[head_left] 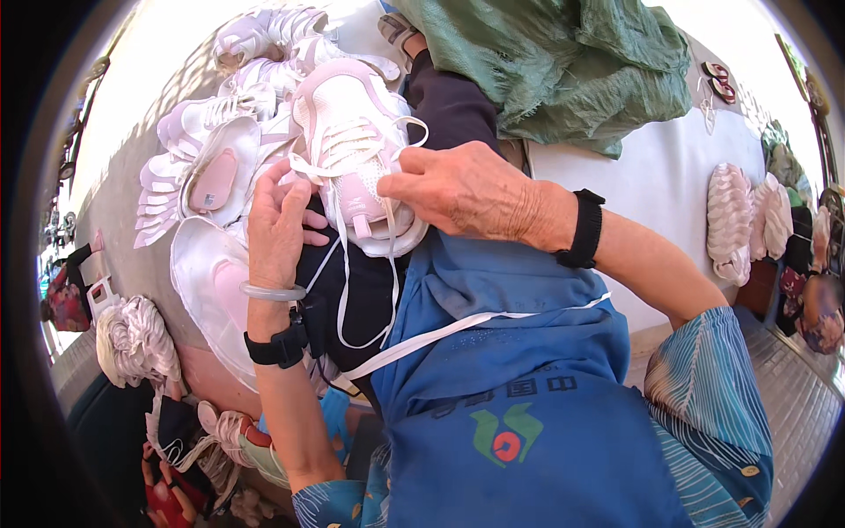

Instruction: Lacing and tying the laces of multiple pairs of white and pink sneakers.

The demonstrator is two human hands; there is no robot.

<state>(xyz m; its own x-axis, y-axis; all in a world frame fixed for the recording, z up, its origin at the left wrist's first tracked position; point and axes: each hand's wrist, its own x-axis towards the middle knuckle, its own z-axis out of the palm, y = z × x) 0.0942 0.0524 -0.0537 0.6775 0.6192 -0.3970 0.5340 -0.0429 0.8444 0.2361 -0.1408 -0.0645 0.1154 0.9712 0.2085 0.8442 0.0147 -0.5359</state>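
A white and pale pink sneaker (pixel 350 106) lies across my lap, its toe pointing away and its tongue toward me. White shoelace (pixel 343 273) ends hang below it over my dark trousers. My left hand (pixel 280 211) is at the shoe's left side, thumb and forefinger closed on the shoelace near the upper eyelets; the other fingers rest by the shoe's collar. My right hand (pixel 471 194) is curled at the right side of the opening, fingers pinched where a loop of lace runs in. The exact grip there is partly hidden behind its knuckles.
Several similar white and pink shoes (pixel 211 167) are heaped to the left. A green woven sack (pixel 563 62) lies at the far right. Bundled shoes (pixel 731 224) stand at the right, with more shoes (pixel 136 343) at the lower left. Other people sit at both sides.
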